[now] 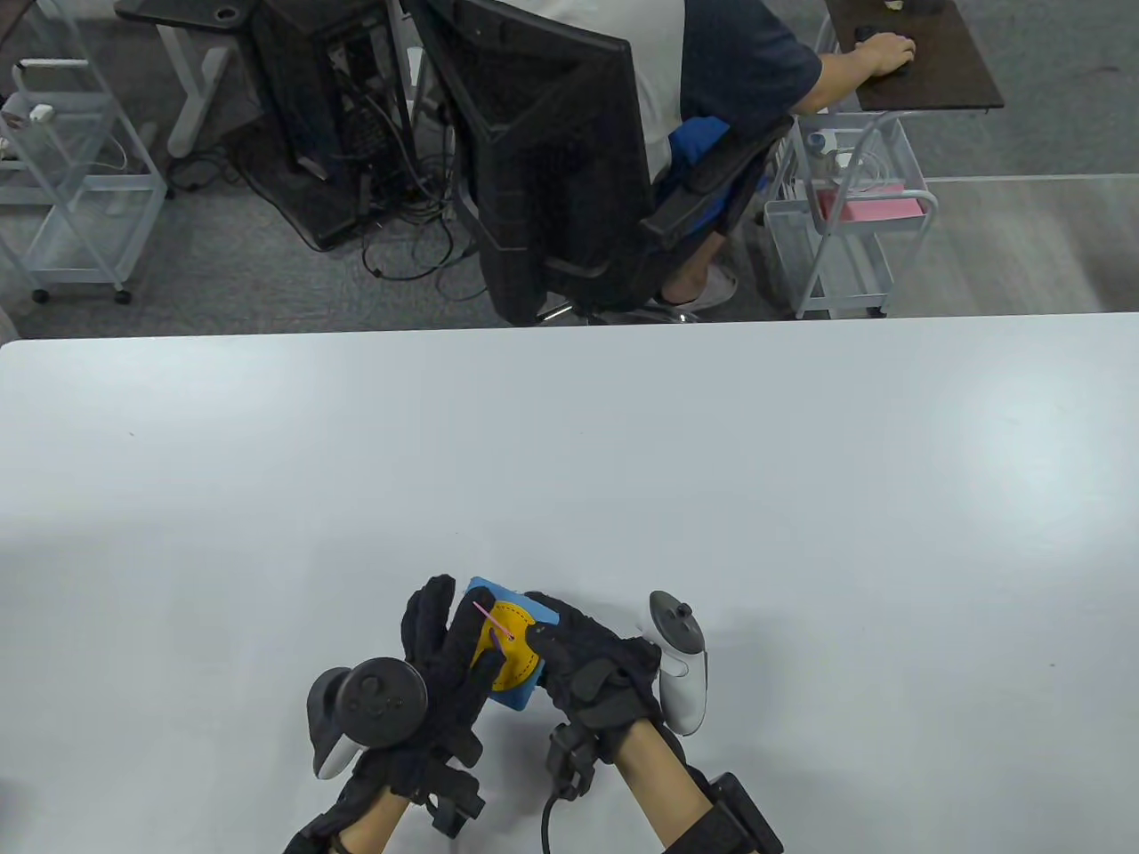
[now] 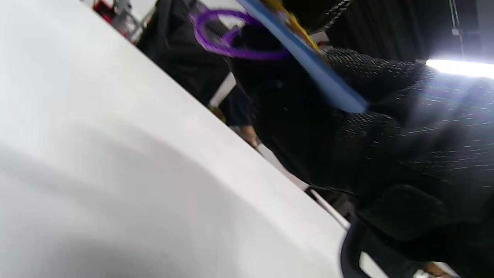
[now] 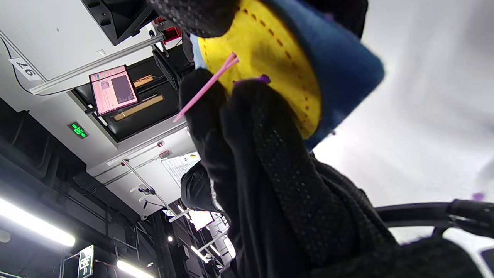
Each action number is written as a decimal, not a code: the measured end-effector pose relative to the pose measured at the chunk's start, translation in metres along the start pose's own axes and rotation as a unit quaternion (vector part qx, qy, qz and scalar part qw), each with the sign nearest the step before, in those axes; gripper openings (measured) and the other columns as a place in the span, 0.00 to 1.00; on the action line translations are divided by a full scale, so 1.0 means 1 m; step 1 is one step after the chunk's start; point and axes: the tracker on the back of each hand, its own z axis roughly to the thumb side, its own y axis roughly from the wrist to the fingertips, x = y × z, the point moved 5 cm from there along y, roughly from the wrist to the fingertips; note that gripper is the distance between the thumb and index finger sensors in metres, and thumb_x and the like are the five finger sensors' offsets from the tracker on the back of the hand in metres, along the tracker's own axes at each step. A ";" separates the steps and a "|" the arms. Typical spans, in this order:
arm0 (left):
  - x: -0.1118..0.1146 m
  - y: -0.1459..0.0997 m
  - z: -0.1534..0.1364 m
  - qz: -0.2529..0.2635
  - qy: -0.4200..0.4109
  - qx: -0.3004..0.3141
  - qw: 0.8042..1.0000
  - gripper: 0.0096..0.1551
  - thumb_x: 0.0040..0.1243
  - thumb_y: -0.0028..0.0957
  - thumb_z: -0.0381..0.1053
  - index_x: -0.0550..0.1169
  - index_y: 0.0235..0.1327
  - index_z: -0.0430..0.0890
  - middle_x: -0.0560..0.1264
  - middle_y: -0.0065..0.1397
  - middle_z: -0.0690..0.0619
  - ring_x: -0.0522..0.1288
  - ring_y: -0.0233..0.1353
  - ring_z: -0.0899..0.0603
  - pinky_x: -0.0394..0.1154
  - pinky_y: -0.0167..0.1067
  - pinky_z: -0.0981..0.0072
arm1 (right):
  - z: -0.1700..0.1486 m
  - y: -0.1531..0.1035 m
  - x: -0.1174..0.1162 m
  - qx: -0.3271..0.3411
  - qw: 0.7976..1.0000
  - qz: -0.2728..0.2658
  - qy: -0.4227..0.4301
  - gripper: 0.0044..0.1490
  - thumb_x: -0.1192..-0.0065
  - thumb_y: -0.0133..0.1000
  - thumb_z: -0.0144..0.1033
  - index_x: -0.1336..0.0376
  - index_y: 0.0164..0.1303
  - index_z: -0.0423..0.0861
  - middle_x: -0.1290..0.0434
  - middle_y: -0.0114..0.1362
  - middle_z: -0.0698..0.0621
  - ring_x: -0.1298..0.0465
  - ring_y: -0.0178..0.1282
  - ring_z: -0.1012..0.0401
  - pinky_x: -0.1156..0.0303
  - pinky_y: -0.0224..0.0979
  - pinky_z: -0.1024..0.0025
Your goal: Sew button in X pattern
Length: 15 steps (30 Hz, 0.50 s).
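Note:
A blue felt square point(image 1: 521, 696) with a yellow stitched round patch point(image 1: 519, 654) is held just above the table near its front edge. A pink needle point(image 1: 492, 620) sticks out of the patch, slanting up-left. My left hand point(image 1: 469, 642) grips the felt from the left, thumb on the patch, and the needle lies against its index finger. My right hand point(image 1: 553, 648) grips the felt's right side. The right wrist view shows the patch point(image 3: 270, 54), the needle point(image 3: 204, 94) and a bit of purple thread point(image 3: 263, 79) at a left fingertip. A purple thread loop point(image 2: 227, 44) hangs under the felt point(image 2: 312, 67). No button shows clearly.
The white table point(image 1: 623, 463) stretches wide around the hands. Beyond its far edge a person sits in a black office chair point(image 1: 552, 178), with wire carts point(image 1: 845, 231) and a computer tower point(image 1: 320, 116) on the floor.

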 end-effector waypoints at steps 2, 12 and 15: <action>-0.001 0.000 -0.004 0.009 -0.040 0.004 0.999 0.36 0.48 0.68 0.51 0.56 0.83 0.37 0.35 0.79 0.19 0.36 0.73 0.12 0.49 0.64 0.18 | 0.000 -0.001 0.001 0.002 1.000 -0.007 -0.013 0.33 0.48 0.61 0.29 0.51 0.77 0.40 0.35 0.75 0.40 0.25 0.71 0.48 0.31 0.74 0.52; -0.007 -0.001 -0.013 0.051 -0.074 -0.012 0.996 0.19 0.55 0.65 0.48 0.75 0.67 0.49 0.45 0.81 0.23 0.43 0.74 0.14 0.53 0.65 0.20 | -0.003 -0.001 -0.004 -0.005 0.999 -0.013 -0.038 0.32 0.47 0.61 0.28 0.48 0.76 0.39 0.34 0.74 0.38 0.24 0.69 0.47 0.28 0.71 0.52; -0.009 -0.001 -0.013 0.056 -0.071 -0.012 0.996 0.19 0.55 0.65 0.48 0.76 0.66 0.47 0.46 0.81 0.23 0.45 0.74 0.14 0.54 0.65 0.20 | -0.004 -0.001 -0.003 -0.011 0.998 -0.023 -0.052 0.31 0.46 0.61 0.29 0.46 0.75 0.40 0.34 0.74 0.38 0.23 0.68 0.47 0.28 0.70 0.53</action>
